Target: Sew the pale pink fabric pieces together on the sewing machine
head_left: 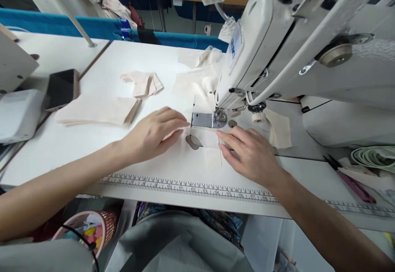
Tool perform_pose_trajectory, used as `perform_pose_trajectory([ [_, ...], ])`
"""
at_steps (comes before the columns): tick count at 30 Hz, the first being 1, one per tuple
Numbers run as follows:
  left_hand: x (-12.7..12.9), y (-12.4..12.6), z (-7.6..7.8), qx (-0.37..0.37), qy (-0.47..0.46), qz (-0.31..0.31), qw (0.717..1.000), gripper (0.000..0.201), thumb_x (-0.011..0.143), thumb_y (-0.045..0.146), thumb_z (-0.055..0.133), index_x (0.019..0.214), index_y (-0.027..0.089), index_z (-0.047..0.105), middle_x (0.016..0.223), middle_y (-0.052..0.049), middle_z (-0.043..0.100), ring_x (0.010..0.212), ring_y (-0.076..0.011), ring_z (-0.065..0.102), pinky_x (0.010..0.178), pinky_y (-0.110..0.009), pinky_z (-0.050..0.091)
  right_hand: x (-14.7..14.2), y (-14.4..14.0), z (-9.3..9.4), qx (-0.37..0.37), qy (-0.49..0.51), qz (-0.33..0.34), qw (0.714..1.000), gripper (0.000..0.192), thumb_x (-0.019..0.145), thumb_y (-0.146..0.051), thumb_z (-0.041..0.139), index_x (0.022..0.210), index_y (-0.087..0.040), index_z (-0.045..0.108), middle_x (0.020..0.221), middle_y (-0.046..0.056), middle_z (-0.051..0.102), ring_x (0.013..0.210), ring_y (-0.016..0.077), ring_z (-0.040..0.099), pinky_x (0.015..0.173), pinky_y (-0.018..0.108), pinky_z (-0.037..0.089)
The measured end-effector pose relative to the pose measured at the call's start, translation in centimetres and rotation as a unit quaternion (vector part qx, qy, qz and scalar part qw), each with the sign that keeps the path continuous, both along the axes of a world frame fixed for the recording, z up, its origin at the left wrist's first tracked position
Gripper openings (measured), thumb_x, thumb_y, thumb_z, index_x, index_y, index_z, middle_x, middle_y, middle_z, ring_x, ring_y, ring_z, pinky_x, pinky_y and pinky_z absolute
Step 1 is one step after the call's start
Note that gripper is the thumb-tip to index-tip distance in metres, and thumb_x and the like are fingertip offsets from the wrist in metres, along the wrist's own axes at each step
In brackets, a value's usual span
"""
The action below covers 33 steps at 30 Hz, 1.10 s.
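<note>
A white industrial sewing machine [277, 45] fills the right side, its presser foot [219, 117] down on the metal needle plate [202, 120]. A small pale fabric piece [207, 138] lies flat under the foot. My left hand [154, 134] rests palm down on the table, fingertips touching the fabric's left edge just beside the needle plate. My right hand [249, 152] lies flat to the right of the fabric, its fingers pressing that piece in front of the foot. Neither hand grips anything.
A stack of pale cut pieces [98, 110] and a folded piece [143, 83] lie at left, more fabric [197, 72] behind the machine. A phone [61, 89] sits far left. A printed ruler [191, 187] runs along the table's front edge. A basket [89, 228] is below.
</note>
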<state>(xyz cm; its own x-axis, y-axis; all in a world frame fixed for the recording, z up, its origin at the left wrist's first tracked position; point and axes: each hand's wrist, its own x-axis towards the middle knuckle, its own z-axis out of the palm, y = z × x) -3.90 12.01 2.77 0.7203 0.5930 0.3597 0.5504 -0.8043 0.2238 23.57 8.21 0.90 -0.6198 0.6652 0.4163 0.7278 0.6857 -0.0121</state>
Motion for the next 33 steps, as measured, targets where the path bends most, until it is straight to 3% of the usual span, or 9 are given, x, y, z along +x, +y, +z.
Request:
perform_pose_trajectory([
  [5,0.1,-1.1,-1.9,0.010,0.114,0.001,0.993,0.042,0.103,0.034,0.035,0.137,0.015,0.050,0.143,-0.008,0.052,0.132,-0.0271,0.046,0.110,-0.051,0.038,-0.5,-0.3,-0.2,-0.029,-0.041,0.000,0.999,0.033,0.097,-0.028,0.048,0.121,-0.009,0.061,0.093,0.008,0.062,0.080,0.0181,0.058,0.073,0.034,0.043],
  [8,0.3,-0.3,-2.7,0.006,0.124,0.025,0.992,0.046,0.103,0.038,0.032,0.141,0.017,0.046,0.148,-0.008,0.046,0.139,-0.0271,0.039,0.115,-0.053,0.031,-0.8,-0.4,-0.4,-0.028,-0.056,-0.014,0.998,0.035,0.097,-0.028,0.047,0.123,-0.009,0.060,0.093,0.008,0.061,0.081,0.0185,0.058,0.073,0.034,0.042],
  [12,0.5,-0.2,-2.5,0.004,0.109,0.036,0.993,0.044,0.103,0.036,0.034,0.139,0.015,0.048,0.148,-0.012,0.045,0.138,-0.0279,0.039,0.113,-0.053,0.034,-0.7,-0.4,-0.5,-0.013,-0.055,-0.013,0.998,0.035,0.098,-0.030,0.046,0.122,-0.009,0.060,0.094,0.008,0.063,0.080,0.0184,0.058,0.073,0.034,0.042],
  [15,-0.6,-1.3,-1.5,-0.005,0.073,0.028,0.997,0.041,0.101,0.032,0.038,0.134,0.012,0.052,0.142,-0.016,0.051,0.132,-0.0277,0.047,0.107,-0.048,0.042,-0.3,-0.4,-0.3,0.011,-0.035,0.002,0.999,0.032,0.098,-0.028,0.046,0.120,-0.009,0.060,0.092,0.007,0.063,0.078,0.0177,0.059,0.073,0.033,0.042],
  [18,-3.6,-2.4,-0.5,-0.034,0.032,0.042,0.998,0.032,0.099,0.026,0.042,0.120,0.013,0.061,0.125,-0.014,0.063,0.114,-0.0229,0.060,0.094,-0.038,0.052,0.1,0.0,-0.2,0.037,-0.024,0.018,0.999,0.029,0.099,-0.025,0.045,0.117,-0.009,0.061,0.087,0.007,0.063,0.079,0.0187,0.059,0.072,0.032,0.041],
  [20,-6.5,-2.9,0.2,-0.053,0.003,0.109,0.993,0.027,0.098,0.026,0.044,0.106,0.014,0.067,0.106,-0.012,0.069,0.097,-0.0190,0.065,0.082,-0.031,0.055,0.3,0.4,-0.4,0.056,-0.017,0.030,0.998,0.028,0.098,-0.024,0.045,0.116,-0.008,0.061,0.086,0.007,0.062,0.078,0.0193,0.059,0.070,0.033,0.041],
  [22,-9.3,-3.0,0.7,-0.056,-0.025,0.219,0.974,0.027,0.095,0.031,0.048,0.093,0.014,0.069,0.091,-0.009,0.070,0.079,-0.0157,0.065,0.070,-0.027,0.054,0.3,0.6,-0.5,0.068,-0.011,0.043,0.997,0.028,0.098,-0.023,0.044,0.114,-0.008,0.061,0.086,0.007,0.062,0.077,0.0200,0.059,0.069,0.034,0.041],
  [25,-12.3,-2.2,1.0,-0.058,-0.046,0.338,0.938,0.028,0.091,0.038,0.053,0.087,0.016,0.069,0.084,-0.006,0.069,0.068,-0.0139,0.062,0.061,-0.025,0.050,0.1,0.7,-0.5,0.073,-0.003,0.052,0.996,0.027,0.098,-0.023,0.043,0.113,-0.010,0.061,0.085,0.007,0.063,0.076,0.0203,0.060,0.069,0.035,0.041],
  [33,-12.7,0.2,0.6,-0.040,0.051,0.306,0.950,0.032,0.089,0.040,0.046,0.082,0.018,0.069,0.084,-0.007,0.067,0.074,-0.0182,0.061,0.064,-0.028,0.045,0.2,0.8,-0.7,0.047,0.010,0.068,0.997,0.025,0.096,-0.019,0.047,0.116,-0.013,0.061,0.088,0.006,0.064,0.080,0.0205,0.061,0.071,0.034,0.043],
])
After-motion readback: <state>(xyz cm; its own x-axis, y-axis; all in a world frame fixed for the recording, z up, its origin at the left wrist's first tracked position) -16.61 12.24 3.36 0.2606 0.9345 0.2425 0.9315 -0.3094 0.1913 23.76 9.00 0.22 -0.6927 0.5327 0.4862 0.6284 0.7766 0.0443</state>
